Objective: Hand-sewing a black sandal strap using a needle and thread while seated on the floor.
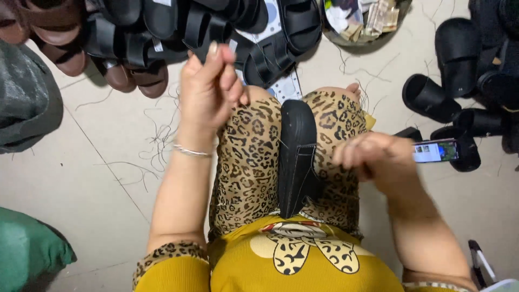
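A black sandal (296, 157) stands on edge, clamped between my knees in leopard-print trousers (248, 162). My left hand (208, 89) is raised above the left knee, clear of the sandal, with the fingertips pinched together. Anything held between them is too thin to make out. My right hand (373, 157) hovers just right of the sandal's strap, blurred, with its fingers bunched and curled. It does not visibly touch the sandal.
A heap of black and brown sandals (162, 38) lies ahead on the pale floor, with more black sandals (459, 70) at the right. A lit phone (435, 150) lies beside my right hand. Loose threads (157, 140) are scattered about. A green bag (27, 251) sits at the lower left.
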